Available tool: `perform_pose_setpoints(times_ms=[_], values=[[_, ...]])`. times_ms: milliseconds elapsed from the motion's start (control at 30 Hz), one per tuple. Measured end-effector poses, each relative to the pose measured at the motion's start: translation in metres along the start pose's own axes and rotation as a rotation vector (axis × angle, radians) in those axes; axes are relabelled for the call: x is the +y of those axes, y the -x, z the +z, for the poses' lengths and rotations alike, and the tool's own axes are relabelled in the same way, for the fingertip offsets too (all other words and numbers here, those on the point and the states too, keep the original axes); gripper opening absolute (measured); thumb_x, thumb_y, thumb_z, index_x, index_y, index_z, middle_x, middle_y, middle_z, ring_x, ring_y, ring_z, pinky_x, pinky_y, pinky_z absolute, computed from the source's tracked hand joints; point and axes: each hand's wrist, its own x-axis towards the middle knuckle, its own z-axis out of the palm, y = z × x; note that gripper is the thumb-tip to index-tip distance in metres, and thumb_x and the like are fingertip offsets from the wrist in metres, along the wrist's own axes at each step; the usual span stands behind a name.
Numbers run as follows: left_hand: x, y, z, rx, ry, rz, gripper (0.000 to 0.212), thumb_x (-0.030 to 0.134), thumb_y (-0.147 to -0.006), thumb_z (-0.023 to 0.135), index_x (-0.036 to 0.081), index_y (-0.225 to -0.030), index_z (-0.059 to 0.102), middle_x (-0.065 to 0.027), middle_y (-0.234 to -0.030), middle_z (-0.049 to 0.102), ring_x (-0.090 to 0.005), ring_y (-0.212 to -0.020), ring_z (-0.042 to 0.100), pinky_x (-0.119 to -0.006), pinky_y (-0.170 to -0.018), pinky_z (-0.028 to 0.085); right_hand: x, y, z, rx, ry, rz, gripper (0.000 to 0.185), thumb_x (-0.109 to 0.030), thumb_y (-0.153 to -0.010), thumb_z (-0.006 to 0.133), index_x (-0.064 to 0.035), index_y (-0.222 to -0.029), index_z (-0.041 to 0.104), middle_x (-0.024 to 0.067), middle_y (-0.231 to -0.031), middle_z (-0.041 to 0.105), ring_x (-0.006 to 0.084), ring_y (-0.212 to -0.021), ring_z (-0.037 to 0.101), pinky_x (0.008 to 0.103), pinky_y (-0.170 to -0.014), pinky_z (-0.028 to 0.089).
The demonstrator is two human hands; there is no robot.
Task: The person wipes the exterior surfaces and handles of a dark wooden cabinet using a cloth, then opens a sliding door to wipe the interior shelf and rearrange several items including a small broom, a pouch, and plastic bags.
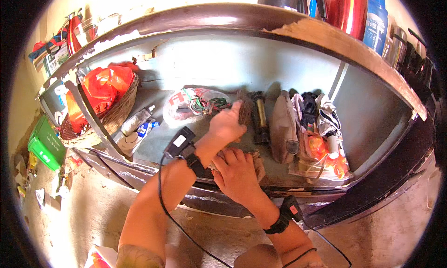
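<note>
My left hand (227,125) reaches into the cabinet shelf, its fingers at a brown bristly thing (246,107), perhaps a brush; whether it grips this I cannot tell. My right hand (237,172) lies at the shelf's front edge on a pale crumpled cloth or bag (257,166), partly hidden under the fingers. Just left of the bristly thing is a clear plastic bag (180,107) holding cords. To its right a black and yellow cylinder (260,117) stands beside a grey-brown pouch (283,131). Folded umbrellas (328,117) lie further right, over an orange plastic bag (317,145).
A wicker basket (120,116) with a red plastic bag (106,84) sits at the shelf's left, near a clear bottle (135,122). The upper board's edge (237,18) runs overhead, carrying a blue bottle (376,26). A green bin (46,144) stands left on the floor.
</note>
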Motion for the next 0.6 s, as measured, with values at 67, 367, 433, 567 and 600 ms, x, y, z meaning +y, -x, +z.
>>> perform_pose_setpoints(times_ms=[67, 367, 433, 567, 600], values=[[-0.010, -0.006, -0.003, 0.123, 0.017, 0.068, 0.076, 0.029, -0.076, 0.070, 0.011, -0.142, 0.037, -0.0234, -0.103, 0.067, -0.0378, -0.097, 0.066, -0.045, -0.088, 0.052, 0.001, 0.002, -0.001, 0.011, 0.024, 0.010, 0.042, -0.022, -0.079, 0.068, -0.0118, -0.119, 0.058, 0.0126, -0.123, 0.053, 0.0333, -0.111, 0.051, 0.0502, -0.084, 0.040], [-0.103, -0.036, -0.057, 0.389, 0.119, 0.328, 0.050, 0.004, -0.078, 0.069, 0.011, -0.127, 0.057, -0.0175, -0.114, 0.065, -0.0346, -0.103, 0.063, -0.040, -0.092, 0.051, 0.002, 0.002, 0.002, 0.056, -0.012, 0.011, 0.045, -0.024, -0.077, 0.068, -0.0123, -0.119, 0.057, 0.0148, -0.125, 0.053, 0.0335, -0.111, 0.050, 0.0508, -0.088, 0.041], [-0.144, -0.053, -0.054, 0.292, 0.203, 0.167, 0.050, 0.003, -0.077, 0.070, 0.012, -0.125, 0.058, -0.0175, -0.112, 0.065, -0.0336, -0.102, 0.063, -0.040, -0.091, 0.051, 0.000, -0.002, 0.000, 0.031, -0.012, 0.013, 0.044, -0.023, -0.078, 0.068, -0.0121, -0.120, 0.058, 0.0145, -0.126, 0.053, 0.0334, -0.112, 0.050, 0.0507, -0.088, 0.041], [-0.181, -0.054, -0.044, 0.319, 0.002, 0.139, 0.048, 0.007, -0.078, 0.069, 0.014, -0.125, 0.060, -0.0151, -0.115, 0.064, -0.0321, -0.109, 0.059, -0.039, -0.095, 0.048, -0.001, -0.003, -0.002, -0.008, -0.019, 0.006, 0.043, -0.022, -0.080, 0.068, -0.0122, -0.121, 0.058, 0.0137, -0.127, 0.052, 0.0337, -0.114, 0.049, 0.0509, -0.087, 0.041], [-0.174, -0.047, -0.045, 0.337, -0.098, 0.137, 0.047, 0.009, -0.079, 0.069, 0.016, -0.126, 0.060, -0.0143, -0.117, 0.064, -0.0320, -0.112, 0.058, -0.040, -0.095, 0.047, 0.000, -0.002, -0.002, -0.010, -0.022, 0.004, 0.043, -0.022, -0.080, 0.068, -0.0124, -0.121, 0.057, 0.0137, -0.127, 0.052, 0.0337, -0.115, 0.049, 0.0509, -0.087, 0.040]])
